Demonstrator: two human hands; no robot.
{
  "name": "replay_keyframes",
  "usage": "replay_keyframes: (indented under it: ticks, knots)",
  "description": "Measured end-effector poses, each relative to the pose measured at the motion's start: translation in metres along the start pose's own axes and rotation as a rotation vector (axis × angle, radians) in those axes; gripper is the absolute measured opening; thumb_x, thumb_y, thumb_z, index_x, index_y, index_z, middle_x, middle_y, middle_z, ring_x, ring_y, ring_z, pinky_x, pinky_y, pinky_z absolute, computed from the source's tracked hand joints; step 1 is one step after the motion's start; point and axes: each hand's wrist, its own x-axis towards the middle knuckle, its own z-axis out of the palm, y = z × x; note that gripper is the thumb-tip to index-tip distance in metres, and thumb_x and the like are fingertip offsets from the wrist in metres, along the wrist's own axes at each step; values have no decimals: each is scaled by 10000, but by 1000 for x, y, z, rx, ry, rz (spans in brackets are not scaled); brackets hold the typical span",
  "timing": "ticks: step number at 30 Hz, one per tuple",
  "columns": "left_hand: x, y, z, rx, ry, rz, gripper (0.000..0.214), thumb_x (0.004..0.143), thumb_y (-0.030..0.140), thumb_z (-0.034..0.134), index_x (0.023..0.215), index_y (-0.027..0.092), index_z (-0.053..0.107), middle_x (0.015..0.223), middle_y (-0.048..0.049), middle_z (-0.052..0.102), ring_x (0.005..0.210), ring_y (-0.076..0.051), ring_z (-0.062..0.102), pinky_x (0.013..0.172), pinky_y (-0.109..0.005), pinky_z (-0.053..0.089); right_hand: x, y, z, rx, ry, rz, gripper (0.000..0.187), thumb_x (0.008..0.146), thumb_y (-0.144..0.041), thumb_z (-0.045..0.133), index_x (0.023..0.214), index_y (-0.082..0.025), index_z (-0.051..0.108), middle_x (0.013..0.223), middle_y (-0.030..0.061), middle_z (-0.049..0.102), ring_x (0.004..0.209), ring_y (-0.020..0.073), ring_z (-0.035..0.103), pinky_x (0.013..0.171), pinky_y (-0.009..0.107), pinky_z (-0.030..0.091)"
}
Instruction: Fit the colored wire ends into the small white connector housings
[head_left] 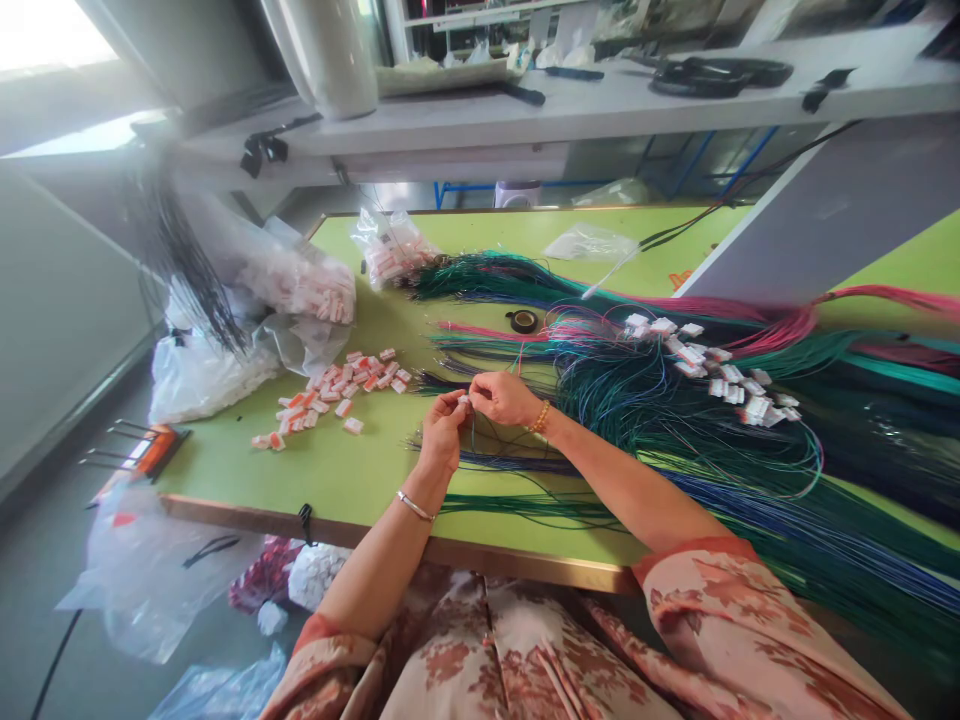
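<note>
Over the green table, my left hand (444, 428) pinches a small white connector housing (464, 401) between thumb and fingers. Close against it, my right hand (504, 400) is closed in a pinch on a thin wire (472, 430) that meets the housing; the fingertips cover the joint. Left of my hands lies a loose pile of white and orange connector housings (345, 385). To the right, white connectors (720, 370) with wires attached rest on a thick bundle of dark green wires (622, 400).
Bags of connectors (300, 280) stand at the table's left, with hanging black wires (184, 240) beside them. A roll of black tape (523, 320) lies beyond my hands. Pink wires (780, 325) run off right. A white shelf (480, 125) spans above; an orange-based pronged holder (154, 452) sits at the left edge.
</note>
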Motion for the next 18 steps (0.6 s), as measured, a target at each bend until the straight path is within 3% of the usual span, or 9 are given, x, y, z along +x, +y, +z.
replay_keyframes:
  ticks: [6,14,18]
  knots:
    - [0,3,2,-8,50,-22,321,554,215,836,820,154,668,763,-2,671,659,-81,574,690,-241,422,-4,-4,-7,-153,-13,-44,148,819,-222,531,796,-160,662,722,31,654,597,113,478,582,240,278]
    - [0,1,3,-21,49,-23,339,517,205,855,795,148,670,738,-8,675,675,-95,590,712,-253,440,-4,-11,-1,-233,-25,-37,160,838,-218,502,820,-161,651,807,55,690,676,144,556,617,253,311]
    - [1,3,3,-31,63,-1,323,542,226,849,805,163,672,750,0,672,651,-84,574,665,-229,431,-6,-18,-5,-244,26,-48,235,821,-365,573,932,-165,626,919,73,693,805,180,601,715,278,360]
